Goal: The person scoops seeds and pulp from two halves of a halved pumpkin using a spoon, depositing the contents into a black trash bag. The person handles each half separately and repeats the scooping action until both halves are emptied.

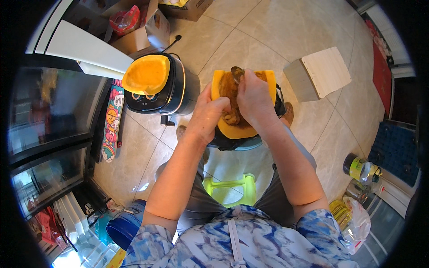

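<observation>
A large piece of orange pumpkin (234, 131) lies over a light-blue bin (249, 148) lined with a black plastic bag (221, 143). My left hand (208, 115) grips its left edge, the thumb bent over the inner side. In my right hand (255, 97) is a metal spoon (237, 74), its bowl showing past my fingers at the far end of the hollow. Brown, stringy pulp coats the inside of the piece. A clump of pulp (231, 118) sits near my left thumb. My right hand hides part of the hollow and the spoon's handle.
Another hollowed pumpkin piece (146, 75) rests on a black kitchen appliance (182, 87) at the left. A wooden box-shaped stool (325, 73) stands to the right. Below me is a green plastic stool (248, 187). A skateboard (112, 124) leans beside the glass-doored cabinet (53, 107).
</observation>
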Tool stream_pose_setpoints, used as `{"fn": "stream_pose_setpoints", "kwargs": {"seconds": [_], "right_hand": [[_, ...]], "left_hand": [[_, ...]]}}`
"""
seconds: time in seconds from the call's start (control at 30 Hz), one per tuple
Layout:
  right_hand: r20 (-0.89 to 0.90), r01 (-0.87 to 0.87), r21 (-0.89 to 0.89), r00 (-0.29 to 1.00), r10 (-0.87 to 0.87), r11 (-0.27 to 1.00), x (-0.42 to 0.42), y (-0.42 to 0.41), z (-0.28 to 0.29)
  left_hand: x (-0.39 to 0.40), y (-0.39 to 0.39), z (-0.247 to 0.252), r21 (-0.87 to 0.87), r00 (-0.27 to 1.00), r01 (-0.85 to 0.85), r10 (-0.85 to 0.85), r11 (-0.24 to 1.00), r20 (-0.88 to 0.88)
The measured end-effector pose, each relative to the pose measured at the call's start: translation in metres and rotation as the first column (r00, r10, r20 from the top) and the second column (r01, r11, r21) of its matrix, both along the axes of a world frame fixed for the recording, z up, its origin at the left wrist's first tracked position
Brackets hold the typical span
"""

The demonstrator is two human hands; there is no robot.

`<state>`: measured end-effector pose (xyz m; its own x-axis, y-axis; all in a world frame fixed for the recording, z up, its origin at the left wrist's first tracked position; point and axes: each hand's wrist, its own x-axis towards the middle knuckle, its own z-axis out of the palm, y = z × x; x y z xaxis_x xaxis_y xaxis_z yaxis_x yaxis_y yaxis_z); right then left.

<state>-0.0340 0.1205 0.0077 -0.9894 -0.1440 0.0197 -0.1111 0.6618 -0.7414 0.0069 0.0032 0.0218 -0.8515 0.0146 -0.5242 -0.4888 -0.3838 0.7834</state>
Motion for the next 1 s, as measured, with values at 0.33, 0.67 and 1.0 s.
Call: {"fn": "stream_pose_setpoints", "kwargs": {"seconds": [0.33,0.67,1.0], "right_hand": [[-0.006,-0.084,0.349,0.996,0.092,0.933,0.006,-0.01,0.01],[0.011,-0.019,0.083,1.0,0.018,0.996,0.0,-0.004,0.006],[-0.013,-0.15,0.285,0.987,0.16,0.947,-0.002,-0.002,0.017]], "left_hand": [[-0.002,-0.002,0.0,-0.027,0.999,-0.032,0.032,0.999,-0.012],[-0.002,-0.001,0.006,-0.02,1.0,-0.022,0.022,1.0,-0.01],[-0.002,0.003,0.007,-0.114,0.995,-0.038,0.027,0.993,-0.092]]}}
